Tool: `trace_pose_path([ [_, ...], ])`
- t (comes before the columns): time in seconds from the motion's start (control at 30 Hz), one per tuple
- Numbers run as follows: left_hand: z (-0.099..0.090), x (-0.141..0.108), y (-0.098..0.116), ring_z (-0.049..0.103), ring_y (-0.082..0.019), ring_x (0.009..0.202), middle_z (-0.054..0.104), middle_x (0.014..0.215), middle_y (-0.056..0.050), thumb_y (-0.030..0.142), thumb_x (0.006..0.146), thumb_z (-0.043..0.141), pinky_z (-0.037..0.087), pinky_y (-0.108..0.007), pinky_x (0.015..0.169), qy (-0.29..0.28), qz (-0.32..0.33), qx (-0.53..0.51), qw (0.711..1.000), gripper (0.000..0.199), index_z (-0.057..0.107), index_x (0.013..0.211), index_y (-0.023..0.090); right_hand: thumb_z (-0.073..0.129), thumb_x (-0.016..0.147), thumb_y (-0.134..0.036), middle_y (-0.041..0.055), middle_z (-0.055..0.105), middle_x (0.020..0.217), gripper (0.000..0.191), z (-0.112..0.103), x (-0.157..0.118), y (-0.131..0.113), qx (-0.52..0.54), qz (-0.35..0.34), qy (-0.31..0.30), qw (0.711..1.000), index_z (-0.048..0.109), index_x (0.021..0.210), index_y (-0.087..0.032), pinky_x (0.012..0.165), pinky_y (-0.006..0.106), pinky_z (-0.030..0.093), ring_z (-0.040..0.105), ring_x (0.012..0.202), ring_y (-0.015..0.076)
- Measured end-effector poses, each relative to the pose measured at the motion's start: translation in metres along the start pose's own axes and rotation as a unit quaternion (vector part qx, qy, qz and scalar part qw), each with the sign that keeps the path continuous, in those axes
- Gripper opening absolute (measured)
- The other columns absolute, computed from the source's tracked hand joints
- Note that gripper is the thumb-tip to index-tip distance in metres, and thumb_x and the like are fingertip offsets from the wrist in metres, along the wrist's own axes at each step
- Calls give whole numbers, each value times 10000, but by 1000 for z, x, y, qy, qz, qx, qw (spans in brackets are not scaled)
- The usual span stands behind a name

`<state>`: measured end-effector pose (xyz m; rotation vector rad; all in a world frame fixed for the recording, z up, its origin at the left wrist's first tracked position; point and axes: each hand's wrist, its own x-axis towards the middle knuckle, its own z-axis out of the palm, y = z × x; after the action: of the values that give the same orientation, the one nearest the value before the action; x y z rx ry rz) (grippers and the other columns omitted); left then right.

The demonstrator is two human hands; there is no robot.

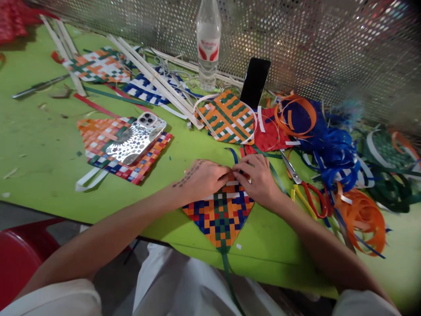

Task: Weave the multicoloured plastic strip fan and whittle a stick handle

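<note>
The left hand [208, 177] and right hand [261, 180] meet, fingers curled and pinched nearly closed on the upper part of the weave [223, 221], which lies on the table [179, 140] near the scissors [307, 195], their exact grip hidden.

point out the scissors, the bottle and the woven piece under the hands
Scissors [297, 178]: head view, on the blades near the handles.
Bottle [208, 49]: head view, on the label.
Woven piece [221, 216]: head view, on the checkered lower part.

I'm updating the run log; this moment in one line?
left hand: on woven mat's far part | right hand: same | scissors: right of mat | bottle: upright
</note>
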<state>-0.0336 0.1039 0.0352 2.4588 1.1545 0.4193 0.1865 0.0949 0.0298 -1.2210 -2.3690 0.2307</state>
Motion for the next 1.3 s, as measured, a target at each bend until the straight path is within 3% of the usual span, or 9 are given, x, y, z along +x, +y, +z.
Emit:
trace_pose_path([
  [0.23,4,0,-2,740,-231,801,791,887,-68,313,1033,512,447,-316,643,-22,32,13,999,267,755,1042,203,603,1000,-241,44,719,1000,108,-5,3,-3,6,-36,-7,999,710,985,-249,860,417,403,603,1020,240],
  [0.6,5,3,-1,703,-217,698,744,747,-87,321,1014,491,445,-304,607,-16,11,26,999,311,757,927,186,626,946,-188,53,699,924,123,7,1,-9,41,13,40,998,705,871,-246,826,426,466,618,954,246],
  [0.7,-2,11,-5,715,-220,738,778,842,-89,340,1021,485,458,-298,629,0,-15,-8,1000,322,771,985,195,588,995,-220,72,681,949,124,8,5,-6,33,17,77,996,708,973,-240,849,438,489,620,949,248],
  [0.8,-11,16,-10,719,-210,754,800,927,-81,350,1032,481,479,-296,670,17,-32,-47,998,331,776,1085,209,548,1036,-264,108,670,1073,177,0,8,-1,1,44,158,986,685,1145,-237,926,467,505,624,1041,265],
  [0.93,-19,14,-15,722,-195,781,807,1022,-78,340,1034,491,504,-280,694,-14,-51,-112,992,318,770,1097,199,556,1041,-363,130,666,1170,243,-11,5,8,36,111,234,965,642,1236,-245,931,483,538,629,1123,286],
  [1.03,-22,11,-17,718,-192,794,800,1047,-86,377,1037,504,522,-278,698,-12,-52,-169,984,321,757,1077,185,617,1002,-451,121,695,1156,370,-5,0,15,155,166,193,954,611,1309,-245,853,441,584,673,1063,266],
  [1.17,-22,9,-20,725,-190,814,801,1054,-86,438,1019,558,547,-281,721,1,-63,-227,972,326,743,1143,199,693,934,-507,56,746,935,472,11,-4,15,344,228,77,907,611,1312,-236,729,377,615,724,863,225],
  [1.23,-22,10,-21,734,-198,842,806,1016,-80,446,998,599,557,-283,745,6,-79,-236,968,304,773,1033,200,716,917,-496,44,734,883,435,14,-4,13,364,228,56,901,642,1251,-227,700,364,612,716,819,215],
  [1.3,-22,10,-21,740,-202,852,812,966,-69,419,983,629,559,-290,769,11,-91,-233,968,280,791,919,199,728,918,-454,64,725,983,405,12,-4,11,324,198,80,922,650,1243,-226,731,366,609,702,867,210],
])
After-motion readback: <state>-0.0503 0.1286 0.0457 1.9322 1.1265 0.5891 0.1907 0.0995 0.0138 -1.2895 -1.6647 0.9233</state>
